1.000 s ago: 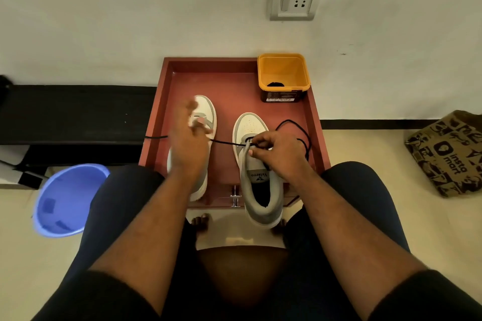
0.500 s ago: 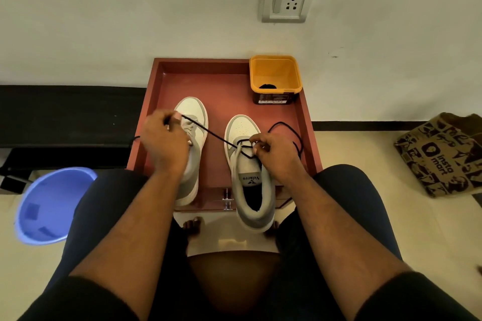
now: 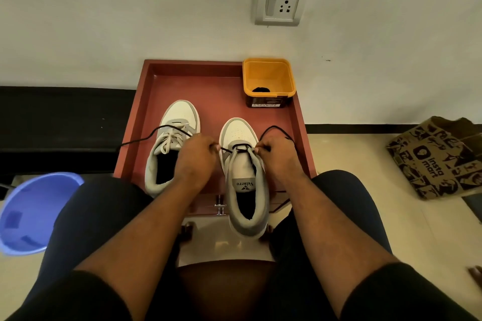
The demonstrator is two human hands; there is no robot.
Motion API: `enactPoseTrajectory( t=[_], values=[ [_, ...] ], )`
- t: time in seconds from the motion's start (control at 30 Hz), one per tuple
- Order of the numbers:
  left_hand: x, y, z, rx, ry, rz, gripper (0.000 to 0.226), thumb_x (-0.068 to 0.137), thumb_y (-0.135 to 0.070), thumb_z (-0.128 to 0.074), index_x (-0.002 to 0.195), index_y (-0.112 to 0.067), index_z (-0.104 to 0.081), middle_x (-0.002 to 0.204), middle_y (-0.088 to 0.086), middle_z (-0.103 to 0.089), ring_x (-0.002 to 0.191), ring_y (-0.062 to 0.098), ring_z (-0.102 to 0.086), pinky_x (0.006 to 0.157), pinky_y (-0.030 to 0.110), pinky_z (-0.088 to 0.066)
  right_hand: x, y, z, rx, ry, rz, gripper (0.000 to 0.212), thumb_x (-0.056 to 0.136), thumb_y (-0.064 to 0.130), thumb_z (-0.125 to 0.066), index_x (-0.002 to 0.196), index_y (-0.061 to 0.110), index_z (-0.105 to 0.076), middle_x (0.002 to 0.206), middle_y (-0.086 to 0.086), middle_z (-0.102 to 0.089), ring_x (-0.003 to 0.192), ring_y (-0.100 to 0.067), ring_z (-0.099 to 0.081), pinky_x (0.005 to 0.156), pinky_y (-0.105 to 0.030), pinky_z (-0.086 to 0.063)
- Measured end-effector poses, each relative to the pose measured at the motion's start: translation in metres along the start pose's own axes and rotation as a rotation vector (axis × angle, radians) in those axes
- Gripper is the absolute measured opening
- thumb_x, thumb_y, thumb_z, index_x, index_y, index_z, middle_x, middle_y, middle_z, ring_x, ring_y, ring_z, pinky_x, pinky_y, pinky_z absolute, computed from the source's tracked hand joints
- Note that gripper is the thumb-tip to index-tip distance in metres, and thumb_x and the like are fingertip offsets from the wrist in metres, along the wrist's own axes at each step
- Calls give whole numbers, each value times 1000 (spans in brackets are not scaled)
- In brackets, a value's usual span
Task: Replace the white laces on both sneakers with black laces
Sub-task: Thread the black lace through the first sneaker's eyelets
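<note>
Two white-and-grey sneakers stand on a reddish-brown tray point(image 3: 216, 86). The left sneaker point(image 3: 180, 117) still carries white laces point(image 3: 170, 139). The right sneaker point(image 3: 238, 133) has a black lace point(image 3: 241, 148) threaded through its lowest eyelets. My left hand point(image 3: 195, 156) pinches one end of the black lace just left of that sneaker; the free part loops back over the left sneaker and trails off the tray's left edge. My right hand point(image 3: 276, 151) pinches the other end at the sneaker's right side, with a loop of lace arching behind it.
An orange tub point(image 3: 268, 78) with a dark bundle inside sits at the tray's back right corner. A blue plastic basin point(image 3: 31, 214) is on the floor at left, a printed paper bag point(image 3: 438, 159) at right. My knees flank the tray's front.
My left hand has come in from over the left sneaker to right beside the right sneaker's eyelets, shortening the stretch of lace between hands. My right hand stays at the eyelets.
</note>
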State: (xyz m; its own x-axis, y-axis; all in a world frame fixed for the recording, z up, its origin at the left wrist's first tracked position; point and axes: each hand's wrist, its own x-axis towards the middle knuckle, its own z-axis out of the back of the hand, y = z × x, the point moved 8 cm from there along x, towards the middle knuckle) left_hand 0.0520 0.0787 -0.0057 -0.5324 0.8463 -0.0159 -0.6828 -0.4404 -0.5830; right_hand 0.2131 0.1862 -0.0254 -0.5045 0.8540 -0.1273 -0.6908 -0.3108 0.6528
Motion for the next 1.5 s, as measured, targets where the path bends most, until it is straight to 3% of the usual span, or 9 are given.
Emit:
enactPoseTrajectory(
  t=[0.4,0.57,0.73,0.87,1.0,1.1,1.27,1.4,1.5],
  values=[
    [-9,12,34,164,-48,122,20,93,-30,-58,86,-15,-68,81,2,-68,76,22,-61,69,36,-51,-3,-4,3,-16,-42,-45,15,93,13,-58,97,11,-73,92,-4,-70,83,-15,-61,80,-34,-55],
    [-20,-7,50,-99,203,183,12,88,-29,-68,93,-19,-71,74,3,-71,61,11,-65,59,27,-50,-17,13,23,-4,-145,15,21,92,15,-57,111,17,-65,102,5,-56,91,-13,-58,78,-28,-50],
    [-42,-86,74,-693,497,139,19,92,-19,-64,110,-20,-69,90,8,-75,39,13,-44,36,16,-31,-61,47,6,863,88,-102,14,95,14,-58,86,15,-68,82,2,-68,83,-16,-62,78,-33,-50],
    [-33,-98,92,-791,315,94,16,89,-7,-65,102,-13,-72,83,6,-75,37,11,-45,36,18,-34,-89,79,-12,1421,391,-198,32,103,28,-37,102,10,-63,98,-14,-72,86,-25,-67,88,-40,-50],
    [-24,-71,91,-831,86,225,15,88,-3,-64,100,-9,-72,73,5,-72,37,11,-46,36,19,-35,-90,74,2,1418,415,-247,46,100,47,-35,105,12,-64,78,-8,-66,48,-11,-42,53,-27,-38],
    [-24,-53,81,-760,-17,236,21,90,-5,-63,108,-10,-70,79,9,-69,40,10,-50,38,20,-40,-81,62,18,1319,311,-160,28,93,31,-54,92,7,-68,68,-5,-57,42,-6,-28,45,-21,-25],
    [-34,-73,54,-653,104,-120,53,95,-11,-59,133,-47,-49,143,0,-43,93,23,-68,73,40,-61,-74,60,17,1105,279,-115,17,94,14,-58,84,7,-70,64,-6,-54,41,-8,-26,43,-22,-20],
    [-33,-54,49,-741,29,-42,21,94,-1,-56,99,-15,-71,78,3,-70,67,14,-66,70,41,-60,-69,53,23,1005,242,-126,14,92,15,-62,80,11,-69,64,-5,-55,44,-9,-28,44,-21,-23],
    [-25,-14,65,-836,-111,125,19,97,-2,-52,107,1,-68,74,9,-61,57,11,-58,56,25,-55,-60,36,43,996,92,-163,4,88,9,-66,89,7,-69,68,-2,-63,44,-6,-39,41,-17,-32]
  ],
)
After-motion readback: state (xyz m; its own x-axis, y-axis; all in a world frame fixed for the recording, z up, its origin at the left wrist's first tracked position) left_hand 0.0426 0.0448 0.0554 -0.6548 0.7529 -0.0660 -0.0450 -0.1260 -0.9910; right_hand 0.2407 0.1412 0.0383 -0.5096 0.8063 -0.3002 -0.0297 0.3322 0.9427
